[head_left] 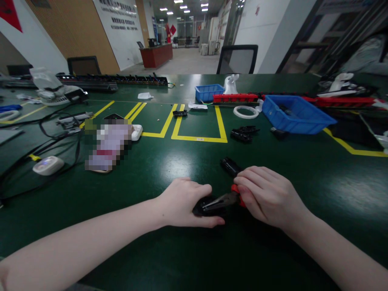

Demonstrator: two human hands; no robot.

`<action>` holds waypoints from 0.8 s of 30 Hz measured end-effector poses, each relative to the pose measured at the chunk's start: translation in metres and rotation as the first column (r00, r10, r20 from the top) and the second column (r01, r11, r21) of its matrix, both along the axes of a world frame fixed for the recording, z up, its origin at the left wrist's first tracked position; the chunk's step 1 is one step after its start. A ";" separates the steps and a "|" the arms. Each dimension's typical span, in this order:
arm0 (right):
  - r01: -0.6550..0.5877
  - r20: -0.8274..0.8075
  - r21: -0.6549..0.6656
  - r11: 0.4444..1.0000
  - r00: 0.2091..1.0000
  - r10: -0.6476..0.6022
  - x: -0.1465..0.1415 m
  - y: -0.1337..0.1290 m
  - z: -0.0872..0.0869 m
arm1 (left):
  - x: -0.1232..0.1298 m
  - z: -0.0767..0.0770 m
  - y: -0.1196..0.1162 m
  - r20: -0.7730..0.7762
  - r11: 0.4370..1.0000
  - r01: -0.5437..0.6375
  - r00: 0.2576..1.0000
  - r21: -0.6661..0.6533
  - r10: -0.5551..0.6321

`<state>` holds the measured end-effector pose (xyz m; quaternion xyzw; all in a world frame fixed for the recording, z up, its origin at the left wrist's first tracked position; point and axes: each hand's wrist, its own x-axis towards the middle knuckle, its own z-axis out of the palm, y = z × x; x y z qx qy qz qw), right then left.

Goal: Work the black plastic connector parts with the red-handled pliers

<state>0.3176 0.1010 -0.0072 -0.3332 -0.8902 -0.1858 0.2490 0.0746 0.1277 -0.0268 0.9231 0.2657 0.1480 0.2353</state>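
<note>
A small black plastic part (pixel 200 208) sits between the thumb and fingers of my left hand (pixel 184 204), low over the green table. My right hand (pixel 269 196) is closed around the red handles of a pair of pliers (pixel 226 200). The pliers' long metal jaws point left and reach the black part; whether they grip it I cannot tell. Just beyond my right hand lies another black part (pixel 230 166). Farther back is a small pile of black parts (pixel 244 133), and a further black piece (pixel 180 113) rests by the yellow tape.
A blue bin (pixel 297 115) stands at back right, with a smaller blue bin (pixel 209 92) farther left. A white ring of tape (pixel 246 112) lies between them. At left are a phone (pixel 110 147), a white device (pixel 48 165) and black cables (pixel 39 184).
</note>
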 end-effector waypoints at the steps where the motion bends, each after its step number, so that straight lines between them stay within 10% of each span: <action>1: 0.000 -0.004 -0.013 1.000 1.000 0.000 0.000 0.000 0.000 | 0.000 0.000 0.000 0.003 1.000 -0.001 1.000 -0.002 0.001; 24: -0.044 0.002 0.023 0.999 0.999 0.044 0.002 0.002 0.000 | 0.000 -0.002 0.000 0.020 0.997 0.030 0.999 0.068 -0.032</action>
